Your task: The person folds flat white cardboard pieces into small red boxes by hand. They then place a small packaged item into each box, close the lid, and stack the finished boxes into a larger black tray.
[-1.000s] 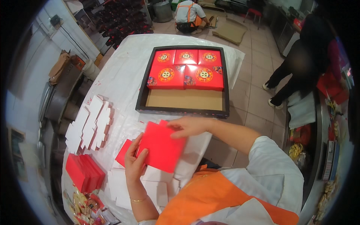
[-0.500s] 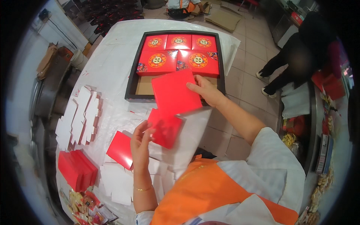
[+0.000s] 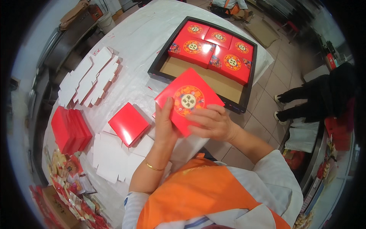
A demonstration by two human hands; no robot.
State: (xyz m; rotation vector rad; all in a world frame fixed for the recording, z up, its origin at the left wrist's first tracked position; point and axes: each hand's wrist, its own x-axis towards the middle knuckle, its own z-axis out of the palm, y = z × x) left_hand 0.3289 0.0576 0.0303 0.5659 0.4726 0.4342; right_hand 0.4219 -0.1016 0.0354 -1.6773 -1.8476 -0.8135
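Both hands hold a red gift box [image 3: 179, 82] with a round orange floral emblem facing up, above the table's front edge. My left hand [image 3: 166, 124] grips its left side, thumb on top. My right hand [image 3: 216, 124] is curled over its near right edge, fingers across the printed face. Beyond it lies a black-rimmed tray [image 3: 155, 73] with several matching red boxes [image 3: 193, 46] in its far part; bare cardboard shows in the near part. Left of my left hand, a plain red box piece [image 3: 129, 123] rests on white cardboard.
Folded white cartons [image 3: 91, 78] and a stack of red box pieces [image 3: 70, 129] occupy the table's left side. White cardboard blanks [image 3: 114, 156] lie near me, with wrapped packets [image 3: 74, 175] at the near left. A person in dark trousers [image 3: 305, 93] stands at the right.
The red piece in my right hand and the one by my left hand are no longer apart; both hands now hold one box, emblem up. The view has shifted, placing the tray further right.
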